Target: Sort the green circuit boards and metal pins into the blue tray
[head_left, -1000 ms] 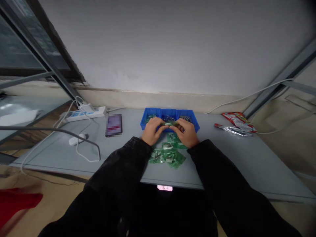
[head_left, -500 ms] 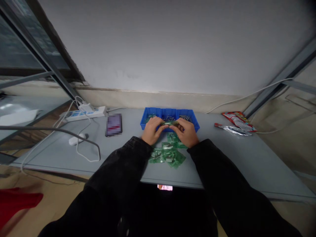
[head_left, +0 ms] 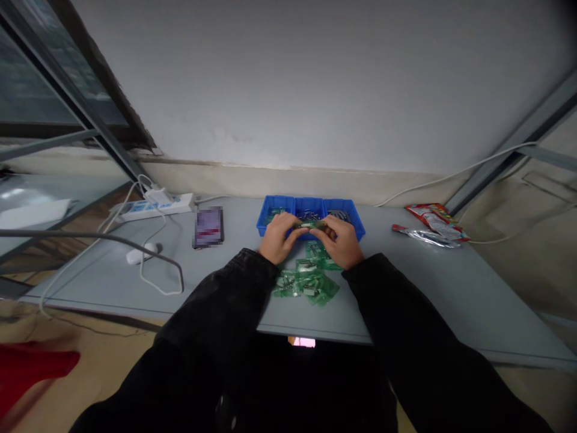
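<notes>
1. Grey bench (head_left: 428, 282) carries everything here; your black sleeves (head_left: 216, 300) reach onto it from the bottom of the frame.
2. Loose green circuit boards (head_left: 311, 285) lie heaped just below your hands.
3. Your left hand (head_left: 278, 239) and right hand (head_left: 341, 242) hold a narrow green board (head_left: 310, 225) between them, fingers (head_left: 293, 230) closed on its ends, just above the blue tray. Keep gripping by the edges and hold it level, clear of its components.
4. Blue three-compartment tray (head_left: 274, 201) sits just beyond; its small metal parts are too small to identify, and your hands hide its front rim.
5. Farther off, a pixelated phone (head_left: 208, 227) lies left and foil packets (head_left: 430, 222) lie right.
</notes>
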A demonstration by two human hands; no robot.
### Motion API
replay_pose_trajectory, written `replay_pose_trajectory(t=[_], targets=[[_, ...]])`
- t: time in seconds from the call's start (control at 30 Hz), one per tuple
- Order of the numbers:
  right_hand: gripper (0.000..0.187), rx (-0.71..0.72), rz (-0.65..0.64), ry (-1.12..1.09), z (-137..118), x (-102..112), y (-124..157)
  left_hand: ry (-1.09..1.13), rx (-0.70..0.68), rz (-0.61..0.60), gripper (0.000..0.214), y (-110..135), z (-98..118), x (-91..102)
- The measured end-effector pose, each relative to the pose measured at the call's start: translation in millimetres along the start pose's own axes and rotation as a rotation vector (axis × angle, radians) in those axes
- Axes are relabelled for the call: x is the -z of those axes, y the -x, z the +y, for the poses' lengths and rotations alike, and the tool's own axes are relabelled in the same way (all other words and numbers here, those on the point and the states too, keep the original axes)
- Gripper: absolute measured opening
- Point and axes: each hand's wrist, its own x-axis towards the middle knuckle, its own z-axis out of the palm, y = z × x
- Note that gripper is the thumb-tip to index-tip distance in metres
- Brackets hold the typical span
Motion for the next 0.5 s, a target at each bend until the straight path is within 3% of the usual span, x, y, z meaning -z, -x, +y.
replay_pose_trajectory(t=[0.5], targets=[[0.022, -0.008, 0.012, -0.039, -0.6, 1.3, -1.7, 0.02, 0.0, -0.007, 0.024, -1.1, 1.3, 1.0]])
